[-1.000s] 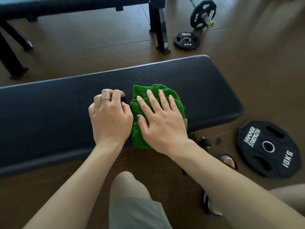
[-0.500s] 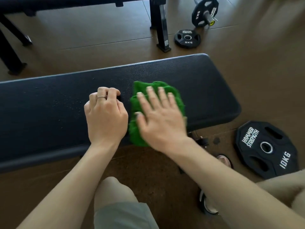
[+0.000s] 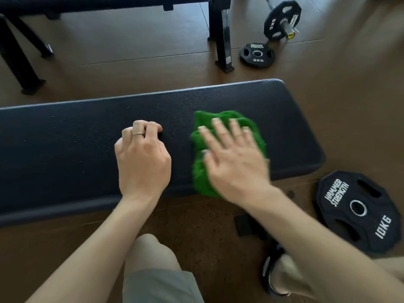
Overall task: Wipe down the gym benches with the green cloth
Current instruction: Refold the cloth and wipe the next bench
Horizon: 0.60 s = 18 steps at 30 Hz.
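Observation:
A black padded gym bench [image 3: 65,145] runs across the view from the left edge to its rounded right end. A crumpled green cloth [image 3: 202,171] lies on the pad toward that right end. My right hand [image 3: 234,158] presses flat on the cloth with fingers spread, blurred by motion. My left hand [image 3: 142,158] rests on the pad a short gap to the left of the cloth, fingers curled under, a ring on one finger. Small specks dot the pad left of my hands.
A 10 kg weight plate [image 3: 358,212] lies on the brown floor by the bench's right end. A 5 kg plate [image 3: 256,54] and a loaded bar end [image 3: 283,20] sit farther back. A second bench [image 3: 220,33] with black legs stands behind. My knee and shoe are below.
My right hand has slid the green cloth to the right along the pad, opening a gap from my left hand, which has stayed curled on the pad.

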{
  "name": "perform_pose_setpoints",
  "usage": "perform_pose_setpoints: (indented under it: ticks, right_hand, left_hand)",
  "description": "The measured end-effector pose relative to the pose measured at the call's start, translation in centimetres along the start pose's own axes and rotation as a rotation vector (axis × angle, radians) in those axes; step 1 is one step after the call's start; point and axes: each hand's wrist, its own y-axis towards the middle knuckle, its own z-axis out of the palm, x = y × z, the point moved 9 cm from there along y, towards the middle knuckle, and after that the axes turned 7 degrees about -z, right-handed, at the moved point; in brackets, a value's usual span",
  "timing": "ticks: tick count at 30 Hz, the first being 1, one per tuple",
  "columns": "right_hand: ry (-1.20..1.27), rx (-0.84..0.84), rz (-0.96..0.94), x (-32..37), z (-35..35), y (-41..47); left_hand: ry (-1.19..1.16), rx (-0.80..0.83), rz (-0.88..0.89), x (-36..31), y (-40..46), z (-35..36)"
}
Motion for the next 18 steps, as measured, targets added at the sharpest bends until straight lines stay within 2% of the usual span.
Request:
perform_pose_setpoints:
  ticks: [2, 4, 7, 9, 12, 16, 18]
  right_hand:
    - [0.055, 0.058, -0.187, 4.3, 1.0, 1.9]
    - [0.068, 0.097, -0.28, 5.1, 1.1, 4.6]
    - [0.039, 0.084, -0.344, 4.1, 0.6, 8.4]
    - [0.018, 0.074, -0.323, 3.0, 0.3, 10.6]
    - [-0.022, 0.037, -0.141, -3.6, -0.9, 13.1]
    - [-0.025, 0.018, 0.272, -16.3, -2.5, 11.0]
    - [-0.002, 0.032, 0.407, -17.7, -2.4, 9.7]
  left_hand:
    - [0.0, -0.007, -0.004, 0.1, -0.1, 0.0]
    - [-0.014, -0.004, -0.032, 0.3, 0.0, -0.1]
    - [-0.039, -0.002, -0.066, 0.5, 0.0, -0.2]
    - [-0.032, -0.003, -0.062, 0.4, 0.0, -0.2]
    - [-0.024, 0.001, -0.061, 0.5, 0.0, -0.1]
    - [-0.021, 0.004, -0.07, 0.5, 0.0, 0.1]
    - [-0.015, -0.007, -0.068, 0.3, 0.0, 0.0]
